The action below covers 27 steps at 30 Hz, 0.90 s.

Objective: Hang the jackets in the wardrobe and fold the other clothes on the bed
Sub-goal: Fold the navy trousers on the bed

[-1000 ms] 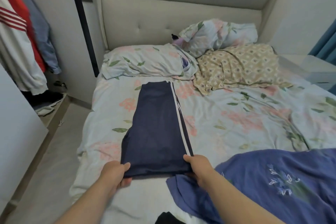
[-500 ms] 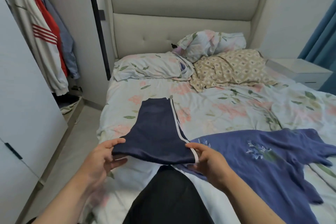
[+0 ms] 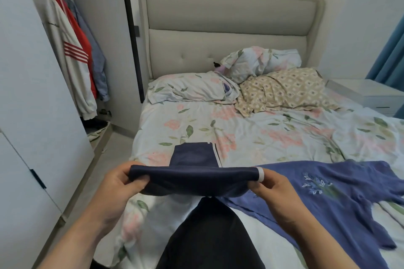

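Head view showed the left hand [image 3: 119, 183] and right hand [image 3: 270, 188] each pinching an end of the navy white-striped trousers [image 3: 192, 176], lifted over the floral-sheeted bed [image 3: 251, 135], far end resting there.

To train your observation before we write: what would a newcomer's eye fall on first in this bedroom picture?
First, the navy trousers with a white stripe, front and centre, gripped by the left hand and right hand, their near end lifted off the bed. Next, the blue top spread on the bed at right, and the jackets hanging in the wardrobe at far left.
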{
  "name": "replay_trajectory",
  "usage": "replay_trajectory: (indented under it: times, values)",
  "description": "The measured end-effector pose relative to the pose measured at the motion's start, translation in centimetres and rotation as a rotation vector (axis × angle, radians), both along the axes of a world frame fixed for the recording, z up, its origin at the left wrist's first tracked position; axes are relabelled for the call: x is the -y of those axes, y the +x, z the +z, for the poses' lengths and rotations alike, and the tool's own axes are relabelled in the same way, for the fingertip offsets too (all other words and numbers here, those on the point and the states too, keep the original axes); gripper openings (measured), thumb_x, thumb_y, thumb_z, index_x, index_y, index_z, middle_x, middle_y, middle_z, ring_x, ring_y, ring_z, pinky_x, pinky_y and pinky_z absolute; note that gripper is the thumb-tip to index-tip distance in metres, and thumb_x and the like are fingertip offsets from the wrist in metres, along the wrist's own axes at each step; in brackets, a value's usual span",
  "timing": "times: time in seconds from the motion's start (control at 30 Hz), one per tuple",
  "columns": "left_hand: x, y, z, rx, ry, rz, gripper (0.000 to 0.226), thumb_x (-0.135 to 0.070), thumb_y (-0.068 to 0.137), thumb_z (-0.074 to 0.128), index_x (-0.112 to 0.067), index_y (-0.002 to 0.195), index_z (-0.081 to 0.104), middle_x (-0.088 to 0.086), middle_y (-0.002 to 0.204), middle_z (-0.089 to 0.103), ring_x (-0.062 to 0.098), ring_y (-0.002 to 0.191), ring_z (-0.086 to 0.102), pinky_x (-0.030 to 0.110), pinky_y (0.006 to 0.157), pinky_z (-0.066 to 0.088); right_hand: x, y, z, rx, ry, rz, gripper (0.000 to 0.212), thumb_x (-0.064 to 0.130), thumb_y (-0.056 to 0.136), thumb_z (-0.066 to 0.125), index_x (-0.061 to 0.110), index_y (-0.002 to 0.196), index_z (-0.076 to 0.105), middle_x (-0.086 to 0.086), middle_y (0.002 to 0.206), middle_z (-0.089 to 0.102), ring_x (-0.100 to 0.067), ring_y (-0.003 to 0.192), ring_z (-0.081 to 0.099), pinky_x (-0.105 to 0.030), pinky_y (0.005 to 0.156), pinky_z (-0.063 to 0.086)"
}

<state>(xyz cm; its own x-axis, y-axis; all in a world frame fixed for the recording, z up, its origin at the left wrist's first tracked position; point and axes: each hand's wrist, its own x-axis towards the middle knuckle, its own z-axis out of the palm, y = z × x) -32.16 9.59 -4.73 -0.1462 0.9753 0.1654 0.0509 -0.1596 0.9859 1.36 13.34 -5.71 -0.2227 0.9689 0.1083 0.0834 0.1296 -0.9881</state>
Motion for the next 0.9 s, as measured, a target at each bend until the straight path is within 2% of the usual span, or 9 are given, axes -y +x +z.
replay_trajectory:
  times: [0.07,0.2,0.27,0.43,0.53,0.57,0.63,0.73,0.9]
  values:
    - [-0.6,0.0,-0.5,0.008,-0.026,0.015,0.04,0.006,0.091,0.055,-0.028,0.087,0.075,0.002,0.082,0.074,0.012,0.077,0.069,0.022,0.067,0.052,-0.5,-0.6,-0.4,-0.007,-0.016,-0.059,0.022,0.006,0.095,0.059,0.017,0.108,0.073,0.003,0.102,0.077,-0.009,0.097,0.071,-0.014,0.075,0.053]
    - [-2.6,0.8,-2.7,0.052,-0.117,0.059,0.03,-0.007,0.095,0.057,-0.032,0.094,0.074,0.002,0.096,0.076,0.014,0.088,0.072,0.029,0.073,0.051,-2.5,-2.0,-2.5,0.009,-0.121,-0.166,0.02,0.014,0.099,0.057,0.025,0.108,0.07,0.014,0.099,0.075,-0.002,0.093,0.07,-0.012,0.07,0.053]
    - [-3.5,0.9,-4.3,0.095,-0.183,0.054,0.028,-0.01,0.096,0.057,-0.031,0.094,0.074,0.005,0.098,0.076,0.018,0.09,0.072,0.033,0.076,0.052,-3.4,-2.4,-4.2,0.017,-0.217,-0.131,0.017,0.017,0.098,0.058,0.027,0.107,0.069,0.013,0.1,0.075,-0.003,0.092,0.07,-0.019,0.072,0.056]
    - [-4.7,0.3,-9.1,0.055,-0.335,0.053,0.033,-0.008,0.098,0.055,-0.033,0.09,0.074,0.005,0.096,0.076,0.018,0.087,0.073,0.029,0.071,0.054,-4.2,-1.8,-9.0,0.086,-0.413,0.033,0.03,-0.001,0.091,0.061,0.011,0.117,0.068,-0.006,0.114,0.074,-0.024,0.111,0.067,-0.045,0.102,0.049]
    - [-5.3,-0.4,-10.7,0.138,-0.384,-0.003,0.015,-0.013,0.089,0.065,-0.022,0.097,0.075,0.006,0.099,0.076,0.019,0.091,0.073,0.025,0.069,0.057,-4.7,-1.8,-11.2,0.139,-0.412,-0.039,0.023,0.004,0.095,0.058,0.015,0.111,0.071,-0.003,0.108,0.075,-0.025,0.108,0.068,-0.049,0.101,0.05]
    - [-5.5,-0.7,-11.3,0.135,-0.432,-0.046,0.019,-0.017,0.081,0.075,-0.017,0.099,0.073,0.006,0.1,0.076,0.019,0.092,0.073,0.024,0.067,0.057,-5.1,-2.0,-11.7,0.149,-0.4,-0.08,0.021,0.006,0.097,0.058,0.016,0.109,0.072,-0.001,0.105,0.076,-0.024,0.106,0.069,-0.048,0.099,0.051]
    - [-6.0,-0.8,-12.5,-0.016,-0.53,-0.129,0.034,-0.018,0.071,0.086,-0.014,0.1,0.069,0.002,0.094,0.077,0.017,0.088,0.073,0.022,0.066,0.055,-5.9,-2.7,-12.3,0.129,-0.386,-0.159,0.021,0.006,0.098,0.056,0.016,0.107,0.071,0.001,0.103,0.076,-0.022,0.103,0.07,-0.044,0.096,0.053]
    - [-7.4,-0.1,-13.5,-0.251,-0.513,-0.003,0.012,-0.011,0.085,0.073,-0.018,0.094,0.07,-0.011,0.087,0.076,0.008,0.083,0.072,0.017,0.064,0.049,-7.3,-3.9,-13.2,0.135,-0.346,-0.243,0.018,0.008,0.099,0.055,0.016,0.103,0.071,0.001,0.097,0.077,-0.022,0.101,0.07,-0.04,0.09,0.055]
    - [-11.1,0.7,-13.7,-0.331,-0.362,0.235,0.018,-0.012,0.088,0.068,-0.03,0.084,0.066,-0.018,0.078,0.071,-0.01,0.076,0.064,0.01,0.061,0.042,-10.5,-5.5,-14.0,0.257,-0.248,-0.346,0.016,0.018,0.101,0.052,0.017,0.096,0.068,0.002,0.093,0.073,-0.018,0.096,0.067,-0.037,0.087,0.051]
